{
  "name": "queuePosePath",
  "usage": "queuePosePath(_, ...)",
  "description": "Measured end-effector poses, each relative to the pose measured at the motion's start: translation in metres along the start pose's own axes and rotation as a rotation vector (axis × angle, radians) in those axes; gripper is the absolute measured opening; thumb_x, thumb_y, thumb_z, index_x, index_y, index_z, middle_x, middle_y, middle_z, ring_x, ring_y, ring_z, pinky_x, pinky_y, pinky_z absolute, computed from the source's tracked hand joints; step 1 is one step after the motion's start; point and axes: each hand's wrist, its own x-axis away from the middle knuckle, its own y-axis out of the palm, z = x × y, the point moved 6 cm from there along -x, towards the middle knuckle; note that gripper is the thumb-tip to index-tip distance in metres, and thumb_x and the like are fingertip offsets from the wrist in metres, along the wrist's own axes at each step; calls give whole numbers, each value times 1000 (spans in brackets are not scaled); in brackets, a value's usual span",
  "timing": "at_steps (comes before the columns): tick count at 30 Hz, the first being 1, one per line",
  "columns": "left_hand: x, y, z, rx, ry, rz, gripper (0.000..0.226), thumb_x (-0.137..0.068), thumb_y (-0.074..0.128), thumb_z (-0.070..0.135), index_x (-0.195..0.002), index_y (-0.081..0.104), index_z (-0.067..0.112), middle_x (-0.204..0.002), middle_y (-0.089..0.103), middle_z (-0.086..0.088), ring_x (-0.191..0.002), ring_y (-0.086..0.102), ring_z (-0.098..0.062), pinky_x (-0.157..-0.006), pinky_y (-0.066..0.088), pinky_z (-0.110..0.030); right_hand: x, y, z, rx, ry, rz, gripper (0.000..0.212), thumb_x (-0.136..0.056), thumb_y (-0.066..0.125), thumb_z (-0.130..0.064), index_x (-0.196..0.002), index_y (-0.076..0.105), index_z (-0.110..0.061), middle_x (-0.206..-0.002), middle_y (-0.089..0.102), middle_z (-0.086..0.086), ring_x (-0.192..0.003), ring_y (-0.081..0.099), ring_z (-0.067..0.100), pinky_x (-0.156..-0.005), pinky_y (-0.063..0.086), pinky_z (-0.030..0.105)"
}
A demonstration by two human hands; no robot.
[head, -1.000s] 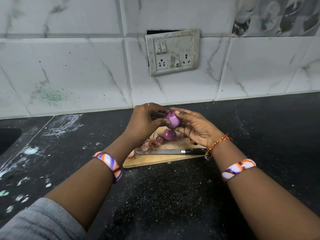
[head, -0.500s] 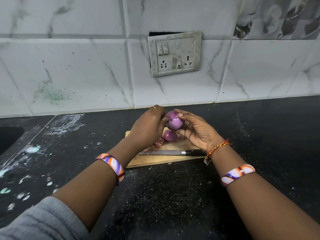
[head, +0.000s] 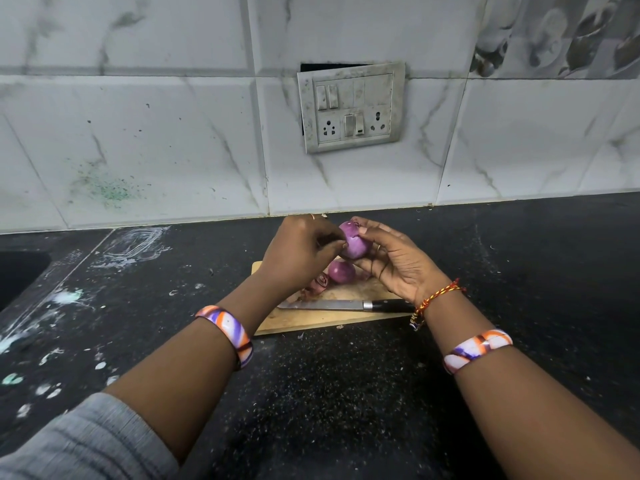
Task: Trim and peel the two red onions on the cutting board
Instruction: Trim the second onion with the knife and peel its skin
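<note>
One red onion (head: 355, 244), purple and mostly bare of dry skin, is held in the air above the wooden cutting board (head: 311, 318). My right hand (head: 394, 261) cups it from the right and below. My left hand (head: 301, 251) pinches at its left side with thumb and fingertips. The second red onion (head: 341, 271) lies on the board just below the held one. Loose pieces of onion skin and trimmed ends (head: 318, 284) lie beside it. A knife (head: 346, 305) with a black handle rests flat across the board, blade pointing left.
The board sits on a black speckled counter (head: 329, 393) against a white marble-tiled wall. A switch and socket plate (head: 351, 107) hangs on the wall above. A dark sink opening (head: 17, 275) lies at the far left. White smears mark the counter's left part.
Both hands stay on the held onion, turning it slightly between the fingers. The onion on the board and the knife have not moved.
</note>
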Motion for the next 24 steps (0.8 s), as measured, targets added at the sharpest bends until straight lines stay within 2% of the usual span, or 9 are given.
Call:
queuePosePath(3,-2,4,-5,17,-98,-43,10,-78,66,9,-81,74,3,-74,71,-13,-65,62,-23,-62,48,-32,0,-2,1,28,-4,3,16,-88,51,4,-96,59,-6,-97,63,12,-86,61,20,-65,57,28)
queuePosePath(6,-3,10,-10,-9,-149,-95,11,-77,61,6,-75,70,-1,-65,63,-9,-52,48,-9,-53,38,-24,0,-2,3,48,-13,0,17,-88,50,5,-97,59,-7,-97,62,10,-86,61,19,-63,58,26)
queuePosePath(8,-3,13,-12,-18,-177,-99,10,-77,59,7,-72,67,1,-61,58,-4,-51,44,-6,-52,35,-24,0,-2,4,34,-15,0,17,-88,50,6,-95,59,-7,-97,62,11,-87,60,19,-63,58,27)
queuePosePath(14,0,20,-13,-146,-204,-115,12,-79,57,19,-72,53,10,-67,56,-3,-64,51,-23,-56,34,-28,0,0,3,49,-32,5,17,-87,51,5,-93,59,-9,-92,63,9,-82,60,17,-61,57,24)
queuePosePath(19,-1,16,-11,-175,-202,0,13,-82,53,21,-87,58,10,-88,64,-10,-80,57,-30,-65,43,-33,0,-1,0,-11,-55,27,15,-87,52,5,-91,59,-7,-91,63,11,-82,61,18,-67,56,27)
queuePosePath(24,1,14,-6,-216,-69,22,26,-75,55,27,-91,70,12,-82,69,-12,-75,62,-30,-64,51,-37,1,-2,0,-39,-56,45,14,-87,52,4,-95,57,-6,-91,65,12,-82,63,19,-69,55,26)
